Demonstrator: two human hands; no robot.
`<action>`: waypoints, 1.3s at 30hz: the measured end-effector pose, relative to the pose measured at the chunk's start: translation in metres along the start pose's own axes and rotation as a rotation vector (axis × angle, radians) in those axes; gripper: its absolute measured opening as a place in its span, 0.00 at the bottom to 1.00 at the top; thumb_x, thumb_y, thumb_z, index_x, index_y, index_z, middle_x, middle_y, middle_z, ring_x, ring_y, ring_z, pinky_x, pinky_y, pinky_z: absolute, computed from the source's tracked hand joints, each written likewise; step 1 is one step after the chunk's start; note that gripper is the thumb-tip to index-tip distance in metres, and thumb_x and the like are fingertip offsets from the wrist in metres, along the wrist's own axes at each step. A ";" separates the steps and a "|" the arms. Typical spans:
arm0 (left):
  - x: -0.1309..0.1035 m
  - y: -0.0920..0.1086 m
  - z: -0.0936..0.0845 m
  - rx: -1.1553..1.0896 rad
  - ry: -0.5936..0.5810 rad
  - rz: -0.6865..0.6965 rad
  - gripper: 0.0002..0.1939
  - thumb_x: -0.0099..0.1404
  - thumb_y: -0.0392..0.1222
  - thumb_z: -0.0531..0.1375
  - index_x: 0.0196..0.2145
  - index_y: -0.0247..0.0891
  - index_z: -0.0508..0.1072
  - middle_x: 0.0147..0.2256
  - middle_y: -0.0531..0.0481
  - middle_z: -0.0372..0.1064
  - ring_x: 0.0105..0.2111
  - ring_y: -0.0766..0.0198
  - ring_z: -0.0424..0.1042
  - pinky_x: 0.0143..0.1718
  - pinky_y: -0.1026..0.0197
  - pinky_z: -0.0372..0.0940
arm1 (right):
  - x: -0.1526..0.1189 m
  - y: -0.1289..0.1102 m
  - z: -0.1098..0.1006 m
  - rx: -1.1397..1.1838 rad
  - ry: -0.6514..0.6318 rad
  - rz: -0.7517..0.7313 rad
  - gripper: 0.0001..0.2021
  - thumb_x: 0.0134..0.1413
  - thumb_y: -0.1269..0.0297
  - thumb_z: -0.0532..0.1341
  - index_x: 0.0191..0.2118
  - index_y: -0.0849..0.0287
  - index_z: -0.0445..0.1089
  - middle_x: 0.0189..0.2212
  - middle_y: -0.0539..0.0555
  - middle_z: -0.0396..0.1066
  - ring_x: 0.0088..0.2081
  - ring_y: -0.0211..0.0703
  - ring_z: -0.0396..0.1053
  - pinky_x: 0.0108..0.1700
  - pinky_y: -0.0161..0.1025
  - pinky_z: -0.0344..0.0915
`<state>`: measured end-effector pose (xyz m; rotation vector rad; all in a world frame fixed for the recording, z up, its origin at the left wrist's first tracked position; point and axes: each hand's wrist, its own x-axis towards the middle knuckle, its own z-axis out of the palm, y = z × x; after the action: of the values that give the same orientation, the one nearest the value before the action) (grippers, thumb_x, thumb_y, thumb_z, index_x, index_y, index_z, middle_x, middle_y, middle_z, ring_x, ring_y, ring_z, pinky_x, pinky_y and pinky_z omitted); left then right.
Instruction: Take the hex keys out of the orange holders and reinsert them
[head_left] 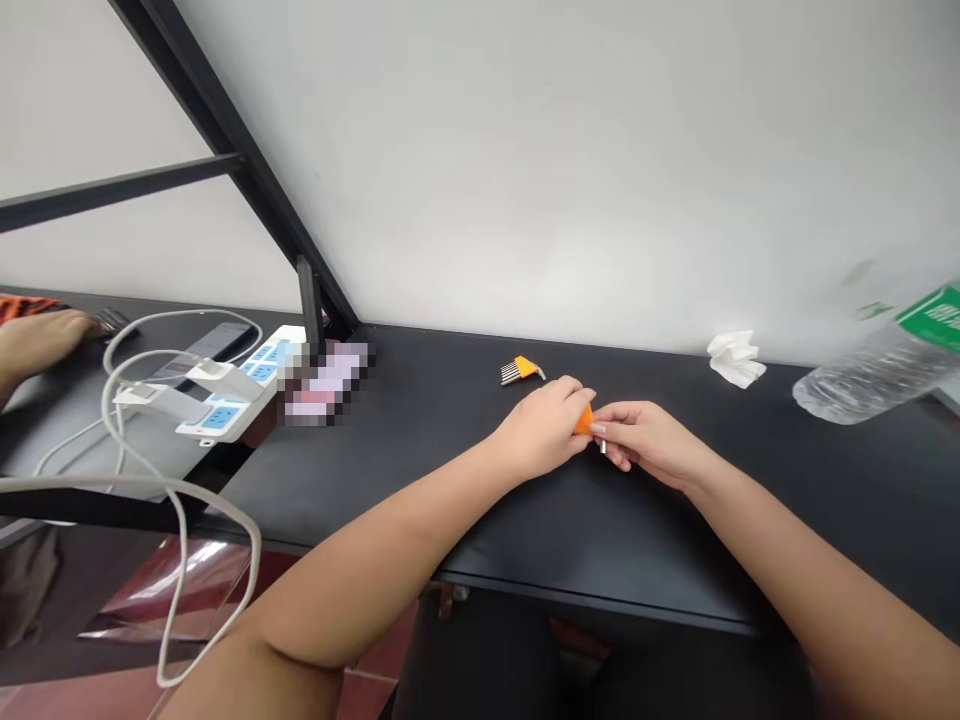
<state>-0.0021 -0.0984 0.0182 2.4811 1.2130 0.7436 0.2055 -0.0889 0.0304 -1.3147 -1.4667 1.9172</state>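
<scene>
Above the black tabletop (420, 430), my left hand (544, 425) is closed around an orange hex key holder (583, 420), most of it hidden by the fingers. My right hand (649, 440) meets it from the right, thumb and fingers pinched at the holder's edge. A short silver hex key end (603, 447) shows below the right fingertips; the rest of that key is hidden. Just beyond my left hand lies a second orange hex key set (526, 367), its several metal keys fanned to the left and one bent end at the right.
A crumpled tissue (735, 358) and a tilted plastic bottle (862, 385) are at the right. On the left are a white power strip (244, 385) with plugged chargers, looping white cables (180, 520), a phone (214, 345), a black metal frame (262, 190) and another person's hand (49, 342).
</scene>
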 end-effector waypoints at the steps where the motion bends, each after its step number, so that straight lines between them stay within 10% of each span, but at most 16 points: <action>1: 0.000 -0.002 -0.001 -0.018 -0.006 -0.035 0.23 0.62 0.37 0.65 0.55 0.35 0.69 0.51 0.40 0.70 0.49 0.52 0.74 0.50 0.52 0.73 | 0.000 0.001 0.001 -0.001 0.004 -0.010 0.19 0.54 0.50 0.70 0.42 0.61 0.77 0.26 0.51 0.71 0.24 0.36 0.66 0.27 0.35 0.64; 9: -0.002 -0.040 -0.007 -0.072 0.047 -0.206 0.26 0.63 0.37 0.65 0.58 0.37 0.68 0.43 0.45 0.75 0.44 0.54 0.76 0.50 0.52 0.71 | 0.005 0.012 -0.015 -0.935 0.176 -0.475 0.09 0.64 0.64 0.59 0.39 0.56 0.78 0.36 0.54 0.70 0.33 0.40 0.68 0.38 0.41 0.67; 13: -0.002 -0.043 -0.008 -0.105 0.076 -0.268 0.32 0.64 0.40 0.64 0.64 0.41 0.63 0.34 0.53 0.73 0.34 0.60 0.75 0.42 0.56 0.71 | 0.005 0.012 -0.018 -1.189 0.140 -0.484 0.09 0.64 0.69 0.58 0.42 0.57 0.77 0.38 0.55 0.68 0.35 0.42 0.68 0.39 0.40 0.66; 18: -0.003 -0.041 -0.002 -0.171 0.085 -0.210 0.33 0.64 0.38 0.63 0.65 0.43 0.61 0.51 0.48 0.74 0.38 0.62 0.75 0.46 0.56 0.71 | -0.002 0.001 -0.006 -1.372 0.146 -0.471 0.07 0.59 0.74 0.59 0.31 0.58 0.72 0.35 0.55 0.68 0.34 0.43 0.66 0.38 0.41 0.62; 23: -0.001 -0.041 -0.002 -0.310 0.077 -0.219 0.44 0.62 0.32 0.62 0.71 0.46 0.50 0.58 0.45 0.71 0.40 0.65 0.75 0.46 0.58 0.71 | -0.013 -0.008 0.000 -1.299 0.026 -0.414 0.07 0.50 0.77 0.61 0.27 0.58 0.66 0.30 0.53 0.69 0.28 0.39 0.63 0.33 0.38 0.58; 39: -0.005 -0.038 -0.006 -0.197 0.111 -0.125 0.39 0.65 0.38 0.64 0.69 0.47 0.55 0.55 0.48 0.73 0.39 0.66 0.77 0.41 0.62 0.73 | -0.012 -0.007 -0.010 -0.374 0.206 -0.267 0.09 0.59 0.57 0.63 0.35 0.56 0.66 0.20 0.46 0.69 0.18 0.35 0.64 0.22 0.34 0.60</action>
<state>-0.0323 -0.0790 0.0042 2.2097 1.2535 0.9295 0.2183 -0.0902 0.0421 -1.3399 -1.8427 1.3430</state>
